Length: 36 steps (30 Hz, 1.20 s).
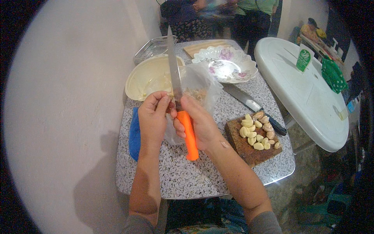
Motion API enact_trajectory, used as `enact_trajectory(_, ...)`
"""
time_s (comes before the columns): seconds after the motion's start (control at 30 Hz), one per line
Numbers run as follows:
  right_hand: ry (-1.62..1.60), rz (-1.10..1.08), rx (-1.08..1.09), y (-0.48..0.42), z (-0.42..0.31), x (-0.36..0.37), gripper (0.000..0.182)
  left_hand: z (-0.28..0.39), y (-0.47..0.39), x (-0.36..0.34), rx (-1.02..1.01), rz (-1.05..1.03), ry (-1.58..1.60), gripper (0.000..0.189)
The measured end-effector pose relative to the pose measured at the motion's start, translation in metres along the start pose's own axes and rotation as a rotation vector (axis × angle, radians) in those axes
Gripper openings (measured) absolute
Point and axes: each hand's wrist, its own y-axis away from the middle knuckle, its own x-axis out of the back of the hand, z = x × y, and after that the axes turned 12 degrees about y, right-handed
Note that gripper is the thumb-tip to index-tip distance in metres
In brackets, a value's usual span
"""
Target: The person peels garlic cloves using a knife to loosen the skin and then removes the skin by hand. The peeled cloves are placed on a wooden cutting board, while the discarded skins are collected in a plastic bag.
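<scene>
My right hand (198, 120) grips an orange-handled kitchen knife (190, 137), its long blade pointing up and away from me. Against the base of the blade, the fingertips of my left hand (155, 112) pinch something small and pale, probably a garlic clove; the fingers largely hide it. Behind and below my hands lies a clear plastic bag (204, 79) with papery peelings in it. A cream plastic bowl (136, 79) stands at the back left. On the thick wooden block (242, 149) at the right are several garlic cloves (252, 134), some peeled and some in their skins.
A second knife (245, 98) with a black handle lies behind the block. Farther back are a floral scalloped dish (248, 70), a wooden board (194, 49) and a clear plastic tray (155, 48). A blue cloth (133, 134) lies left. A white table (304, 99) stands right; people stand beyond.
</scene>
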Motion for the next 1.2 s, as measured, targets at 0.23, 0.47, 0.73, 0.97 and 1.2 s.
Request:
enact_trajectory(0.23,-0.053,-0.007,0.027,0.000,-0.001,-0.001,0.023,-0.005,-0.003,0.006,0.152,-0.069,0.347,0.014)
enact_trajectory(0.47,-0.119,-0.035,0.046,0.001,-0.004,-0.001,0.023,-0.006,-0.004,0.005,0.112,0.023,0.233,0.016)
enact_trajectory(0.73,0.107,0.124,0.080,-0.001,-0.002,0.005,0.038,0.017,0.012,-0.011,-0.610,-0.033,-0.275,0.019)
enact_trajectory(0.97,0.152,0.090,0.389,-0.012,0.022,0.019,0.036,0.040,0.046,-0.037,-0.762,-0.737,-0.730,0.026)
enact_trajectory(1.2,0.552,0.181,0.677,-0.025,0.041,0.033,0.037,0.041,0.050,-0.047,-0.729,-0.826,-0.884,0.023)
